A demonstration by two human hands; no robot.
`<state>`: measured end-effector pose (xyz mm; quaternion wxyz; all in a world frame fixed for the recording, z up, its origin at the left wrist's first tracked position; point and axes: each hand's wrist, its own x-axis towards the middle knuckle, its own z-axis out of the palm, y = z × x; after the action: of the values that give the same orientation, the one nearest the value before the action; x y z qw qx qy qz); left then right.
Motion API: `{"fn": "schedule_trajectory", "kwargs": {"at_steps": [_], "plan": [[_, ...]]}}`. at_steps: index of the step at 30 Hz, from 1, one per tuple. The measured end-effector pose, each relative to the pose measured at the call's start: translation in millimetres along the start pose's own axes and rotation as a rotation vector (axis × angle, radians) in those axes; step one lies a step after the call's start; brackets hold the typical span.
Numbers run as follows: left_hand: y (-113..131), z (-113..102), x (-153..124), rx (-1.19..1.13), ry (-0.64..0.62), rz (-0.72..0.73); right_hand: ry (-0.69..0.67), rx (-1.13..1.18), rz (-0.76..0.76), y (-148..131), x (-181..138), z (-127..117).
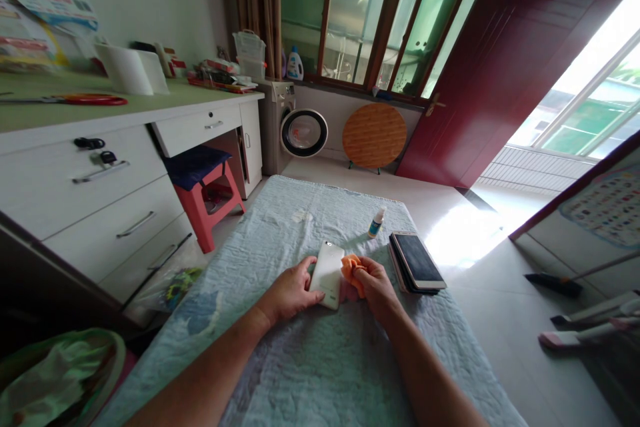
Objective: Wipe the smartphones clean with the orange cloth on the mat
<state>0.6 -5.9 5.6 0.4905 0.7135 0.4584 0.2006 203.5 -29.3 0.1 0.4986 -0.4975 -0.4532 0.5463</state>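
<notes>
A white smartphone (327, 273) lies back side up on the quilted light-blue cloth (280, 373), its camera end pointing away from me. My left hand (293, 290) grips the phone's left edge, with the thumb near its lower end. In my right hand (377, 290) a crumpled orange cloth (353, 270) is pinched between the fingers, at the phone's right edge. Beyond the right hand stands a small spray bottle (377, 223) with a white cap and blue label. To the right lies a stack of devices, a dark-screened smartphone (419, 259) on top.
A red plastic stool (210, 193) stands left of the covered table, beside a white desk (135, 193). Behind are a washing machine (276, 127) with its door open and a round wooden tabletop (375, 135). A waste basket (117, 360) sits at the lower left.
</notes>
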Motion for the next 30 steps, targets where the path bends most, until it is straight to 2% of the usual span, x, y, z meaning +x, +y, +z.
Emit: {"fn": "schedule_trajectory", "kwargs": {"at_steps": [6,12,16,23,27,30], "plan": [[5.0,-2.4,-5.3,0.178,-0.02,0.021,0.049,-0.157,-0.083,14.3,6.6,-2.4],[10.8,-3.8,-8.4,0.325,-0.032,0.046,0.071,-0.469,-0.325,16.4,5.3,1.9],[12.6,-1.1,-9.3,0.422,-0.017,0.055,0.01,-0.639,-0.419,14.9,0.1,5.7],[7.0,0.5,-7.7,0.582,0.011,0.092,-0.074,-0.923,-0.521,11.4,-7.1,11.0],[6.0,-1.9,-8.1,0.59,0.041,0.193,-0.042,-1.048,-0.565,11.4,-6.5,13.4],[2.8,-1.9,-6.7,0.54,0.041,0.232,0.017,-1.06,-0.571,13.2,-2.7,14.2]]}}
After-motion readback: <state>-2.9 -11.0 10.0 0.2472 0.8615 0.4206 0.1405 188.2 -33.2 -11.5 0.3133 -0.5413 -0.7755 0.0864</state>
